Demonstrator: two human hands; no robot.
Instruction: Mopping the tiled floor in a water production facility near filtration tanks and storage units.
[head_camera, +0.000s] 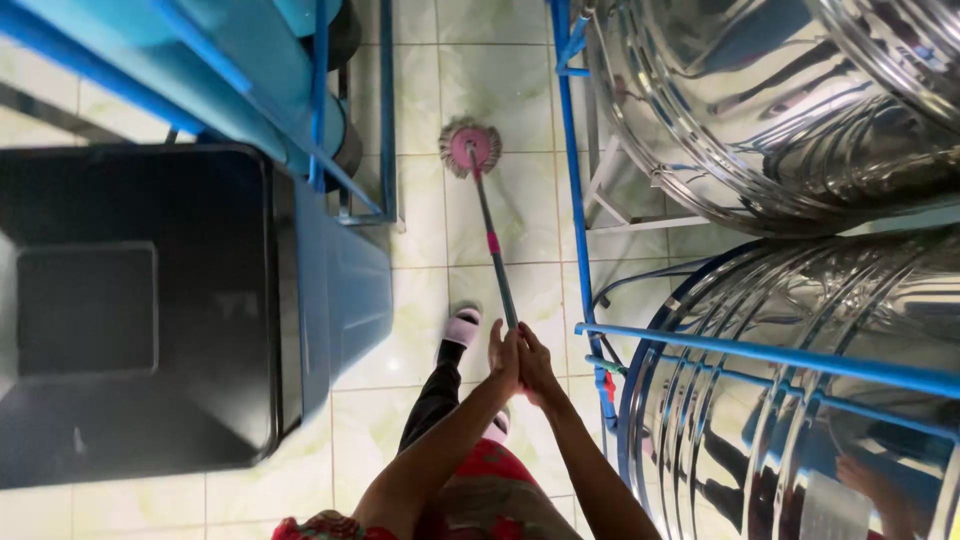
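A mop with a round pink and grey head (470, 148) rests on the pale tiled floor (500, 90) ahead of me. Its thin dark handle (492, 245) runs back toward my hands. My left hand (504, 362) and my right hand (536, 368) are pressed together around the near end of the handle, both gripping it. Below them show my foot in a pink and white slipper (462, 327), a black trouser leg and red patterned clothing.
A large black bin (140, 300) stands at the left, with blue cylinders in a blue metal frame (385, 120) behind it. Two big shiny steel tanks (780, 110) fill the right side behind blue rails (760, 352). The tiled aisle between them is narrow.
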